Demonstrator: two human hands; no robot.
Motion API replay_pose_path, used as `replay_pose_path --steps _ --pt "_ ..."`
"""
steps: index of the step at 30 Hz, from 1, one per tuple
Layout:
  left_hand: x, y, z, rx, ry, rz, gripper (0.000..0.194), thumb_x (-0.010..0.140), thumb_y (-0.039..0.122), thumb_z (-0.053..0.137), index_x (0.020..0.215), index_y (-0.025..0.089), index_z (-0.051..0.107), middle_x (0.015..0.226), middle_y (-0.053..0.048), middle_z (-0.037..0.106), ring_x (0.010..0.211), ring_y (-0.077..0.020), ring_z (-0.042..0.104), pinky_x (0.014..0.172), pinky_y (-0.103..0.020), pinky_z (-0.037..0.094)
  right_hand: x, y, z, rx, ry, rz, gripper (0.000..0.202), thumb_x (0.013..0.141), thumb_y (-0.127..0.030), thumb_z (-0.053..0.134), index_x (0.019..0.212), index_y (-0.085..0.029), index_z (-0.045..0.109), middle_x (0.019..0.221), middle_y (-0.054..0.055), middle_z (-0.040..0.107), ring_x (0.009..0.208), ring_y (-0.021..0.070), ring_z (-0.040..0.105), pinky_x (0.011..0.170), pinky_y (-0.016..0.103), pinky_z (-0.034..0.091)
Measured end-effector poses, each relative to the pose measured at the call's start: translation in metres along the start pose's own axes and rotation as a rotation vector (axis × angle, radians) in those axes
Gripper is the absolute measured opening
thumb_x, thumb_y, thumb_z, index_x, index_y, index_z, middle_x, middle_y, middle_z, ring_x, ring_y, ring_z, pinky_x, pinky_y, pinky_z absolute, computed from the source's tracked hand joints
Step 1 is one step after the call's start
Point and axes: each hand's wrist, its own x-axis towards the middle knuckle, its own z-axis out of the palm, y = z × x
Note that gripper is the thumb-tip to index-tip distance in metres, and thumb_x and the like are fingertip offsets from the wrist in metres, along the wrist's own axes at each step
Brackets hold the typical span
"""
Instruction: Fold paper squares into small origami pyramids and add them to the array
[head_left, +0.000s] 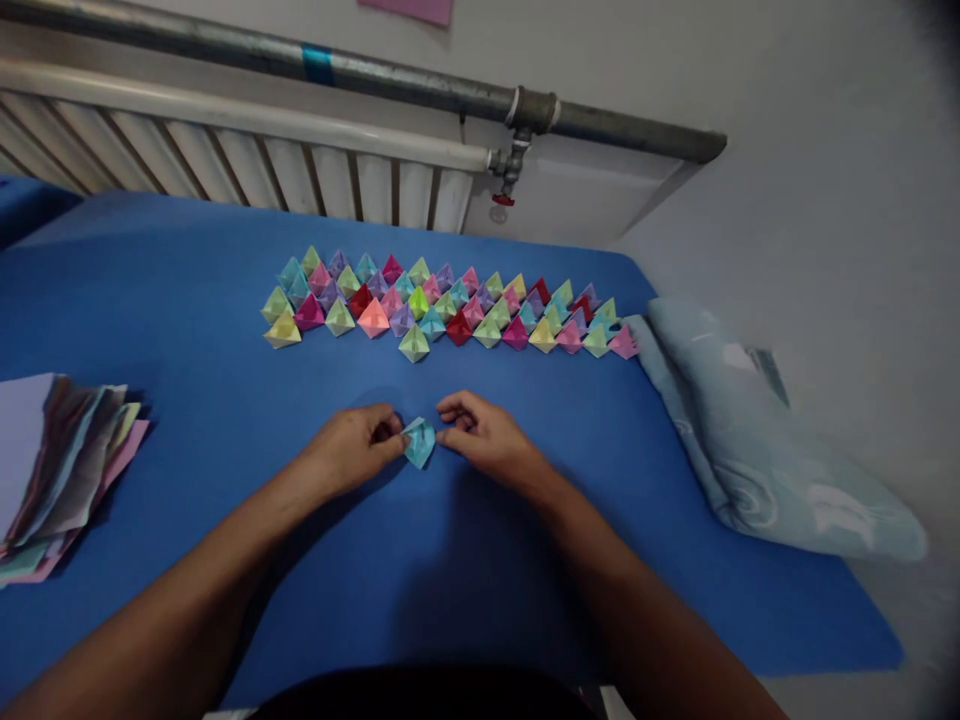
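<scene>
Paper piece, light blue and folded, sits between the two hands over the blue desk; the left hand pinches its edge, while the right hand has fingertips close together at its other side.

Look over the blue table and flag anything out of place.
One pale green folded paper juts forward of the multicoloured rows, breaking their front line. The paper stack on the left is ragged, its edges unevenly fanned.

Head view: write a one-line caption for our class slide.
Two hands hold a light-blue folded paper before rows of colourful folded papers.
</scene>
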Motion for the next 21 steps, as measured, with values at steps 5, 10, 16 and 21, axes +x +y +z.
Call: replay_pose_path --steps 5,10,16,21 --pt "0.003 -0.013 -0.012 -0.144 0.094 -0.036 0.019 0.073 0.036 0.05 0.075 0.021 0.059 0.059 0.003 0.055 0.055 -0.0144 0.052 0.051 -0.025 0.04 -0.011 0.008 -0.01 0.155 0.089 0.029 0.006 0.076 -0.026 0.056 0.078 -0.02 0.055 0.064 -0.006 0.048 0.059 0.0093 0.045 0.057 0.022 0.038" --pt "0.006 -0.02 -0.018 -0.137 0.164 -0.047 0.019 0.073 0.038 0.051 0.074 0.02 0.06 0.058 0.003 0.056 0.053 -0.0145 0.054 0.048 -0.024 0.04 -0.02 0.006 -0.004 -0.017 0.108 -0.124 0.009 0.08 -0.019 0.052 0.072 -0.02 0.055 0.063 -0.005 0.049 0.059 0.0091 0.045 0.057 0.02 0.038" --pt "0.003 -0.011 -0.007 -0.191 0.208 0.059 0.025 0.075 0.043 0.055 0.079 0.019 0.062 0.064 0.002 0.06 0.058 -0.0145 0.054 0.056 -0.026 0.044 -0.029 0.005 0.013 -0.236 0.011 -0.346 0.011 0.082 -0.014 0.057 0.09 -0.02 0.062 0.078 -0.001 0.059 0.068 0.0116 0.054 0.068 0.023 0.044" --pt "0.007 -0.008 0.007 -0.161 0.242 0.118 0.019 0.076 0.035 0.057 0.084 0.019 0.063 0.068 0.001 0.062 0.059 -0.0136 0.055 0.058 -0.026 0.044 -0.029 0.003 0.022 -0.43 0.003 -0.359 0.017 0.086 -0.017 0.058 0.102 -0.02 0.064 0.085 0.002 0.063 0.076 0.0141 0.057 0.073 0.025 0.045"
